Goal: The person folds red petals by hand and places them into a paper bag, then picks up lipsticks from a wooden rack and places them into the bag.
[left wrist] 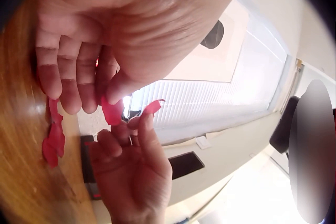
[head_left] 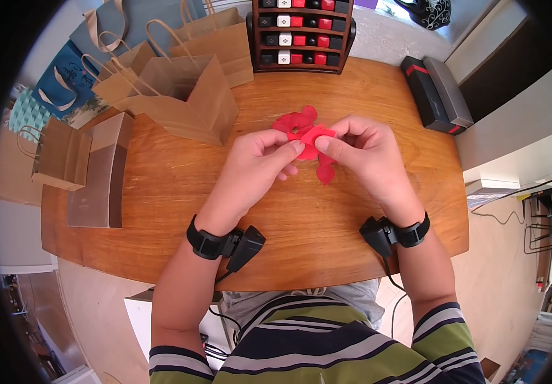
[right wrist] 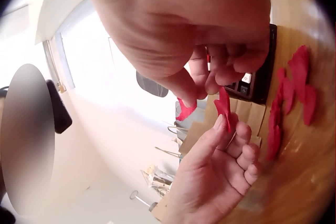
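Observation:
My left hand (head_left: 256,163) pinches a thin red petal-shaped piece (right wrist: 223,106) between thumb and fingers. Close beside it, my right hand (head_left: 370,152) pinches a second such red piece (left wrist: 152,107) at its thumb tip. In the head view the two held pieces overlap between the hands. The right wrist view shows a gap between them. Below and behind the hands, several more red petal-shaped pieces (right wrist: 299,74) lie on the wooden table (head_left: 276,224). One loose red piece (head_left: 326,173) shows just under the right thumb, partly hidden.
Brown paper bags (head_left: 189,102) with handles stand at the back left, near a flat brown box (head_left: 100,173). A dark rack (head_left: 301,40) of red, white and black cubes stands at the back. Two long dark boxes (head_left: 436,96) lie at the back right.

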Tool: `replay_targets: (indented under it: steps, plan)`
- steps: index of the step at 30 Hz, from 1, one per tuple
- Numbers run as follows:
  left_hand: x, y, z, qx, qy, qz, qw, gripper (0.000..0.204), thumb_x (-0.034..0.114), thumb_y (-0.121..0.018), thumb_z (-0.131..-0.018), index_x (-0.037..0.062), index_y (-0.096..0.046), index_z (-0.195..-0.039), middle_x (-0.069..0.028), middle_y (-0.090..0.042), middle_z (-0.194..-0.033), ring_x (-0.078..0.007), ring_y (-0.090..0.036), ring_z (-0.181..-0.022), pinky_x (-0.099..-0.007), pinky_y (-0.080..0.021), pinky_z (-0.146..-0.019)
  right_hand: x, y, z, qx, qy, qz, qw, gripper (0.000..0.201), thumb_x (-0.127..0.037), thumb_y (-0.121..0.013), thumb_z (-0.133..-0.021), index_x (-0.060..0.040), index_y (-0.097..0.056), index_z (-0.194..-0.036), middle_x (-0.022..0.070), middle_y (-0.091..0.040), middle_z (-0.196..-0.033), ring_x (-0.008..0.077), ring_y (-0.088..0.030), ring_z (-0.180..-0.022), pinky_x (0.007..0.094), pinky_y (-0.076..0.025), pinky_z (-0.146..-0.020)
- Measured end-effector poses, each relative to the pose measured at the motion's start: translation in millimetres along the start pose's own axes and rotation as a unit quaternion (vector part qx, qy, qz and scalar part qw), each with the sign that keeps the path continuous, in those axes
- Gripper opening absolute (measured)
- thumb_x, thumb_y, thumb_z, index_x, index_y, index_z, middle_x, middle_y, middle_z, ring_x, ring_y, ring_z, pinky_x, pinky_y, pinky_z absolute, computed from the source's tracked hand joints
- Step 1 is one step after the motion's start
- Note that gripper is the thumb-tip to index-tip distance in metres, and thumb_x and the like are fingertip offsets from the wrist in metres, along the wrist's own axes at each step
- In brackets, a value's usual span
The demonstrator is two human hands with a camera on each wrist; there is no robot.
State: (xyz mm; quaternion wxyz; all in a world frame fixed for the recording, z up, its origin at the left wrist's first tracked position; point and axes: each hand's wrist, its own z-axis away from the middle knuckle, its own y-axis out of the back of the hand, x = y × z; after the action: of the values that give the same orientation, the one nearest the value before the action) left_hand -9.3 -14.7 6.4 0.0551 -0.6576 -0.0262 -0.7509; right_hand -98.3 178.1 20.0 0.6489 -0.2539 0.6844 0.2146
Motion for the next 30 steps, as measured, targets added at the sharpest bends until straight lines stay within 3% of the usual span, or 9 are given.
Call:
replay_targets:
  steps: [14,19,21,23,30]
  plan:
    - [-9,1,-2,0.003,-0.047,-0.027,0.999,0.02,0.021,-0.065,-0.105,0.0035,-0.074,-0.108,-0.0008,-0.073,-0.093,-0.0074,-0.065,-0.082,-0.0234,-0.051,-0.073,9,-2,-2,0.011,-0.026,0.105,0.994,0.01,-0.007,-0.076,-0.095,0.0025,-0.073,-0.096,0.0022,-0.069,-0.076,0.0063,-0.06,-0.059,0.0247,-0.048,-0.053]
    - [-6,-2,0,-0.023,-0.035,0.012,0.999,0.021,0.023,-0.066,-0.105,0.0037,-0.072,-0.11,-0.003,-0.073,-0.099,-0.011,-0.069,-0.088,-0.0258,-0.054,-0.079,23,1,-5,0.041,0.083,0.13,0.987,0.011,-0.008,-0.076,-0.095,0.0031,-0.074,-0.096,0.0035,-0.07,-0.077,0.0071,-0.062,-0.063,0.0248,-0.049,-0.054]
    - [-6,-2,0,-0.031,-0.031,0.017,0.999,0.022,0.023,-0.066,-0.105,0.0037,-0.072,-0.111,-0.0037,-0.073,-0.101,-0.0119,-0.07,-0.09,-0.0265,-0.055,-0.08,20,1,-5,0.039,0.06,0.103,0.992,0.012,-0.008,-0.076,-0.095,0.0034,-0.074,-0.096,0.0037,-0.071,-0.078,0.007,-0.062,-0.063,0.0243,-0.049,-0.054]
    - [-6,-1,0,-0.038,-0.032,0.015,0.999,0.022,0.023,-0.066,-0.105,0.0036,-0.072,-0.113,-0.0043,-0.073,-0.102,-0.0125,-0.07,-0.091,-0.027,-0.055,-0.081,11,0,-2,0.028,-0.014,0.061,0.998,0.012,-0.008,-0.076,-0.095,0.0035,-0.073,-0.097,0.0036,-0.071,-0.078,0.0069,-0.063,-0.062,0.0237,-0.049,-0.054]
    - [-4,-3,0,-0.038,-0.033,0.044,0.998,0.025,0.021,-0.065,-0.105,0.0022,-0.069,-0.121,-0.0059,-0.073,-0.107,-0.014,-0.071,-0.093,-0.0285,-0.056,-0.082,6,1,-1,0.02,-0.019,0.055,0.998,0.012,-0.008,-0.075,-0.096,0.0038,-0.072,-0.096,0.0058,-0.072,-0.08,0.0078,-0.064,-0.061,0.0236,-0.05,-0.052]
